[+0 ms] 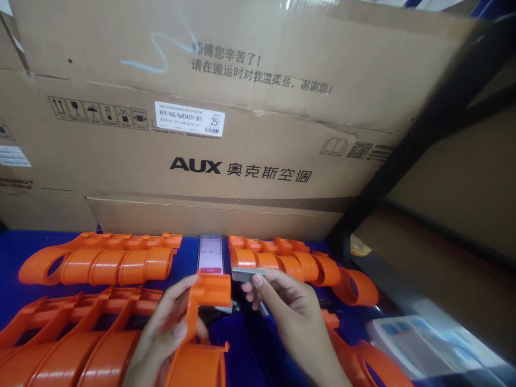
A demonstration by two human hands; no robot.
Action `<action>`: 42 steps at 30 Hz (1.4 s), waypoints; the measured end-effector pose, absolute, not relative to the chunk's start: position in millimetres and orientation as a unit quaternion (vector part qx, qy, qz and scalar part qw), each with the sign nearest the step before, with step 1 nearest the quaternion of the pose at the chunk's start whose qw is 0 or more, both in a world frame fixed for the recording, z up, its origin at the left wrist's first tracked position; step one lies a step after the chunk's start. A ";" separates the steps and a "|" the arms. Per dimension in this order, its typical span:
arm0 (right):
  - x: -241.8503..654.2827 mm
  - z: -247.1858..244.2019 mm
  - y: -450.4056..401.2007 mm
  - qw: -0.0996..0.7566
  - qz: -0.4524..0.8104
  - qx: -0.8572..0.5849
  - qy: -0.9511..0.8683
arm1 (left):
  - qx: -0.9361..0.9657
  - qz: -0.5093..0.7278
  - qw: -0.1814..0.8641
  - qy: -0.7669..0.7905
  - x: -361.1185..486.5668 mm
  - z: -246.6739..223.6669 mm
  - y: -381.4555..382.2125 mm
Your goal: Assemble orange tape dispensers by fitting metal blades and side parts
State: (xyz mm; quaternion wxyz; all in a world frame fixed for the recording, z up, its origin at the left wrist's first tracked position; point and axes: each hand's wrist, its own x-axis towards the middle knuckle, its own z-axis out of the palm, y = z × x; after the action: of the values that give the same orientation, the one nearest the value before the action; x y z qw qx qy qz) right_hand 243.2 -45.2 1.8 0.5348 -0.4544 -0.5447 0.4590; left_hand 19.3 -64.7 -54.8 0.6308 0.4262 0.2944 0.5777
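Observation:
My left hand (167,328) is closed around an orange plastic part (197,317), which has a ring at its lower end and a short block-like head on top. Between the thumb and fingers of my right hand (288,309) is a small flat grey metal piece (245,274). Its free end points left, close to the head of the orange part; whether they touch I cannot tell. Behind my hands lies a phone (210,255) with a lit screen. Below my right fingers another bit of metal shows, partly hidden.
Rows of similar orange parts stand at back left (116,263), front left (80,338) and back right (290,260) on the blue surface (12,252). A large cardboard box (242,215) forms the back. A dark post (387,166) and a white-blue box (431,344) are right.

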 end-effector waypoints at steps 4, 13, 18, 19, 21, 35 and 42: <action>240.4 2.1 -43.8 0.522 0.473 -0.458 -0.543 | 0.400 0.590 0.617 0.332 25.5 -43.6 -70.8; 236.0 0.4 -42.8 0.508 0.476 -0.451 -0.559 | 0.405 0.554 0.595 0.419 24.9 -30.6 -78.4; 229.7 -0.3 -47.8 0.503 0.406 -0.462 -0.607 | 0.425 0.546 0.595 0.409 25.2 -35.9 -80.7; 228.2 0.0 -49.7 0.500 0.381 -0.464 -0.624 | 0.429 0.548 0.590 0.410 24.9 -36.9 -81.2; 226.1 0.3 -54.0 0.492 0.332 -0.463 -0.659 | 0.438 0.548 0.582 0.412 24.1 -38.9 -82.4; 229.3 -8.2 -67.6 0.377 0.111 -0.461 -0.796 | 0.438 0.555 0.551 0.443 36.5 -37.9 -94.3; 227.4 -2.5 -69.4 0.371 0.141 -0.500 -0.769 | 0.392 0.631 0.579 0.337 21.4 -45.8 -73.8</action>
State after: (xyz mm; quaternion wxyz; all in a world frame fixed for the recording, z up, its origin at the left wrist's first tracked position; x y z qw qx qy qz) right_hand 227.4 -69.4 -2.5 0.3714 -0.5002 -0.7694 0.1408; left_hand 21.4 -73.8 -45.8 0.5789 0.3920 0.3369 0.6307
